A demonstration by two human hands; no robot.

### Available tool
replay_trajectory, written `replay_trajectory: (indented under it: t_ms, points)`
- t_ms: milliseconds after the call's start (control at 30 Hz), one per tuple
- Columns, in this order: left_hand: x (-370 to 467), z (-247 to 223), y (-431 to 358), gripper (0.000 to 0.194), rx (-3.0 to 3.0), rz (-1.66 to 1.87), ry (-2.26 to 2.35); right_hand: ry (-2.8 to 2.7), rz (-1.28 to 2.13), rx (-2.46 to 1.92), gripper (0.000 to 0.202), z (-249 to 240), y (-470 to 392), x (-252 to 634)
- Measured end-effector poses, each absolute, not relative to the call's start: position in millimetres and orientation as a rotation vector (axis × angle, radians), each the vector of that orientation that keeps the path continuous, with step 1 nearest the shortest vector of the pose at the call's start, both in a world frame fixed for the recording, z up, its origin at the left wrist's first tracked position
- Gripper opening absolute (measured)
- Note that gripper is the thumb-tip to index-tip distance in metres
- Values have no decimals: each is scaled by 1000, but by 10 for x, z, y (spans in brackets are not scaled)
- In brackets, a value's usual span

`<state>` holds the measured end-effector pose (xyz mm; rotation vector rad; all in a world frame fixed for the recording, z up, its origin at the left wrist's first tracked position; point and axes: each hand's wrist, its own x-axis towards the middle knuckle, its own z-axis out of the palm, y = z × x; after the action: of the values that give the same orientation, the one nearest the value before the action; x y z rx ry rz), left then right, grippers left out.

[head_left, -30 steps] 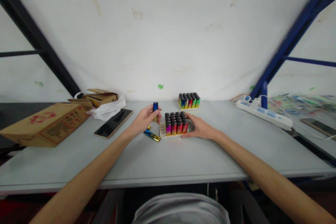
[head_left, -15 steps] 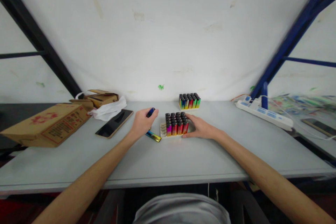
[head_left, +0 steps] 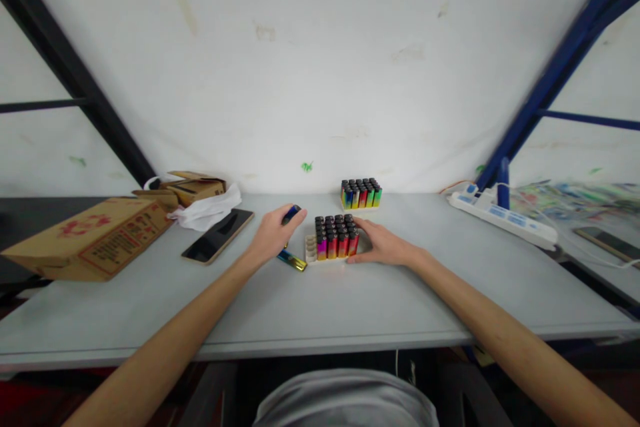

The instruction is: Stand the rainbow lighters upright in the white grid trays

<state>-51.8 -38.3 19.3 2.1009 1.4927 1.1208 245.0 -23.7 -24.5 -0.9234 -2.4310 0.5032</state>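
My left hand (head_left: 273,230) is closed around a dark blue lighter (head_left: 291,214), raised above the table with its upper end showing past the thumb. Under that hand a blue-and-gold lighter (head_left: 294,260) lies flat, partly covered. Rows of black-topped lighters (head_left: 336,240), purple to red in front, stand upright in a white tray (head_left: 311,252) whose leftmost column of slots is bare. My right hand (head_left: 377,242) grips the right side of this tray, thumb at the front corner and fingers behind.
Against the wall stands a second tray of colourful lighters (head_left: 361,193). A phone (head_left: 219,237), a white plastic bag (head_left: 210,207) and cardboard boxes (head_left: 95,237) occupy the left. On the right lie a power strip (head_left: 503,217) and another phone (head_left: 607,241).
The dark blue lighter in my left hand has tilted and shifted slightly right. My right hand and the tray stay where they were.
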Motion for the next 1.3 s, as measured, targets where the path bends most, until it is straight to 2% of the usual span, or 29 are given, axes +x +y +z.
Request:
replay_trajectory:
  t_ms: [167, 300, 533, 733, 1100, 1300]
  points:
    - [-498, 114, -343, 31, 1966, 1218, 1452, -2419, 513, -935, 99, -241, -246, 2454]
    - [-509, 13, -267, 33, 1765, 1233, 1257, -2403, 519, -925, 100, -253, -244, 2460]
    - [-526, 50, -233, 38, 1976, 1107, 1187, -2406, 502, -927, 102, -263, -237, 2454]
    - [-507, 60, -252, 40, 1882, 1015, 1005, -2422, 508, -933, 105, -251, -247, 2454]
    - [-558, -1, -200, 45, 1804, 1015, 989, -2411, 526, -925, 104, -245, -247, 2450]
    - [-524, -80, -170, 41, 1861, 1051, 1030, -2414, 530, -917, 103, -238, -249, 2452]
